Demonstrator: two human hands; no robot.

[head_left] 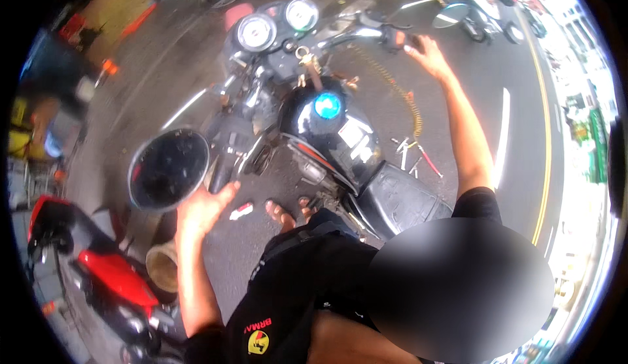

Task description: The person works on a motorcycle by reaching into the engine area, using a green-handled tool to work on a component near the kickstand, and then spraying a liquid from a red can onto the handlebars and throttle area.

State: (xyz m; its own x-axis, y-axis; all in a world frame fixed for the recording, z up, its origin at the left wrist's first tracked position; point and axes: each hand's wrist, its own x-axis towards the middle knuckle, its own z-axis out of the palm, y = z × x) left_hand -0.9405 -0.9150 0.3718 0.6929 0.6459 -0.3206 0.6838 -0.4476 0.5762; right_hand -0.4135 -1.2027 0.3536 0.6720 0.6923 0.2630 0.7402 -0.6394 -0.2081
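A black motorcycle stands before me, its fuel tank (314, 125) topped by a blue cap (328, 105). My left hand (201, 212) is closed at the end of the left handlebar grip (226, 173), its fingers partly hidden behind the round mirror (169, 169). On the far right, my right hand (428, 56) is closed around the right handlebar grip (411, 40). Two round gauges (256, 32) sit between the bars. Just below them, a key ring (302, 53) with a brown strap hangs above the tank. The black seat (402, 200) extends toward me.
Wrenches (412, 161) and a yellow coiled hose (399, 92) lie on the ground right of the motorcycle. A red motorbike (114, 275) and a bucket-like container (162, 267) stand at left. A small red-and-white packet (241, 211) lies near sandalled feet (281, 213). Parked motorbikes (481, 20) line the far right.
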